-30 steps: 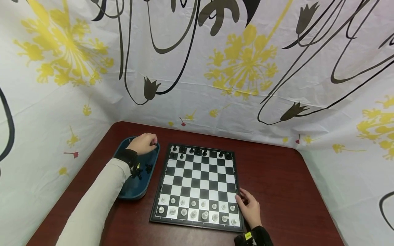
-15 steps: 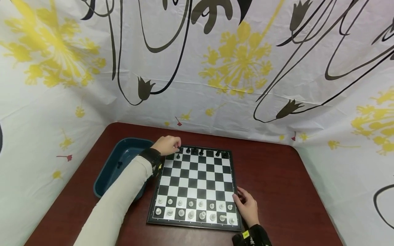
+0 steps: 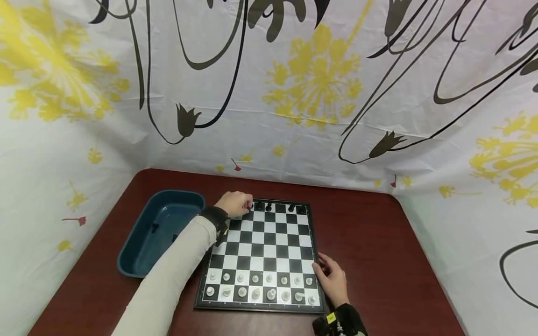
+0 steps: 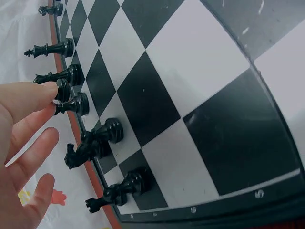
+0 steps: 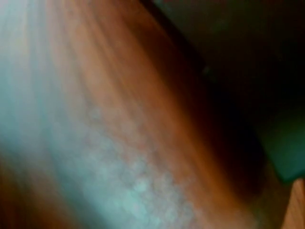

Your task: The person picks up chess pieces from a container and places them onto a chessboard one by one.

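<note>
Over the far left corner of the chessboard (image 3: 264,238), my left hand (image 3: 234,204) pinches a small black chess piece (image 4: 62,90) between thumb and fingertip; its upper part is hidden by the fingers. In the left wrist view a black king (image 4: 50,49) and several other black pieces stand along the far rows, including a rook (image 4: 125,188) and a pawn (image 4: 109,131). Two rows of white chess pieces (image 3: 271,294) stand at the board's near side. My right hand (image 3: 334,282) rests against the board's right edge, fingers relaxed. The right wrist view is blurred.
Left of the board stands a blue tray (image 3: 126,247) with a few black pieces (image 3: 154,227) in it, partly hidden by my left sleeve (image 3: 172,275). The reddish-brown table (image 3: 378,252) is bounded by a patterned white cloth (image 3: 260,154) behind and at the sides.
My left hand has gone from above the tray rightward to the board's far left corner, with a black chess piece in its fingers. The right hand stays at the board's edge. The head view has shifted slightly.
</note>
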Available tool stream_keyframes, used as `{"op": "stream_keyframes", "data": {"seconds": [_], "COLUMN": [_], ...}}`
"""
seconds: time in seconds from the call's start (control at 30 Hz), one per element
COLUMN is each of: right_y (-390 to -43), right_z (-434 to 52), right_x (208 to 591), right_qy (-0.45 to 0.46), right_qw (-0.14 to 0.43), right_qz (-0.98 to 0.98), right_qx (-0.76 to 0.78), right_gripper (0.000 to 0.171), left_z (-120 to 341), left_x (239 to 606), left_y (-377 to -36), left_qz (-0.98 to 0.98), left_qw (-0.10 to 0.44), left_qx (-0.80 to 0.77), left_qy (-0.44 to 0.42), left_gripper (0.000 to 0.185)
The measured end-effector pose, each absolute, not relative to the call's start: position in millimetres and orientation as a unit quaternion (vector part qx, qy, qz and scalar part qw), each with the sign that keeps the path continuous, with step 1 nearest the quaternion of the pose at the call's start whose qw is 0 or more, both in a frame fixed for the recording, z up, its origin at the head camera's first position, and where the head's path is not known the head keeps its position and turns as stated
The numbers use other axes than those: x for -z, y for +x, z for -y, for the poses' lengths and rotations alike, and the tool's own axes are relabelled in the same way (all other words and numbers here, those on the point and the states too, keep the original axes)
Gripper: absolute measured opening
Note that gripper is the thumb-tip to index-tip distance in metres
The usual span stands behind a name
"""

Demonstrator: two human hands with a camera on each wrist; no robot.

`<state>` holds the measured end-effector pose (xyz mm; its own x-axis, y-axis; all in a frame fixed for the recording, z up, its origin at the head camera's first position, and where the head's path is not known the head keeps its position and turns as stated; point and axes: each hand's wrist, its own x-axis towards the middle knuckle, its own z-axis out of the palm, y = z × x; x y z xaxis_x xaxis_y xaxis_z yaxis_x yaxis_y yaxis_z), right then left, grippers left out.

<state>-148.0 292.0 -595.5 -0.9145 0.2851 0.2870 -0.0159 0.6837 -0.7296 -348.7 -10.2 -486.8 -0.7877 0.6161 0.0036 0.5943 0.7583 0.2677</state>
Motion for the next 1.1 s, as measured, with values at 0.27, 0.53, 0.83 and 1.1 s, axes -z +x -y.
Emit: {"op": "stream_keyframes", "data": {"seconds": [0.27, 0.53, 0.83, 1.1], "right_y": [-149.1, -149.3, -149.0, -149.0], "right_z": [-292.3, -291.1, -288.1, -292.9], "right_x": [595.1, 594.4, 595.1, 597.9], "right_qy": [-0.075, -0.073, -0.07, -0.07], "right_qw": [0.197, 0.193, 0.188, 0.185], "right_qz": [0.898, 0.897, 0.896, 0.897], "right_qx": [-0.387, -0.392, -0.396, -0.396], "right_gripper": [0.033, 0.033, 0.034, 0.033], "left_z": [6.0, 4.4, 14.3, 44.2], "left_x": [493.9, 499.3, 501.3, 466.5], "left_y": [-347.5, -342.8, -340.0, -344.3], "left_qz": [-0.94, -0.939, -0.943, -0.949], "left_qw": [0.046, 0.028, 0.028, 0.011], "left_qx": [-0.122, -0.093, -0.099, -0.122], "left_qy": [0.315, 0.329, 0.316, 0.289], "left_gripper": [0.012, 0.011, 0.016, 0.021]}}
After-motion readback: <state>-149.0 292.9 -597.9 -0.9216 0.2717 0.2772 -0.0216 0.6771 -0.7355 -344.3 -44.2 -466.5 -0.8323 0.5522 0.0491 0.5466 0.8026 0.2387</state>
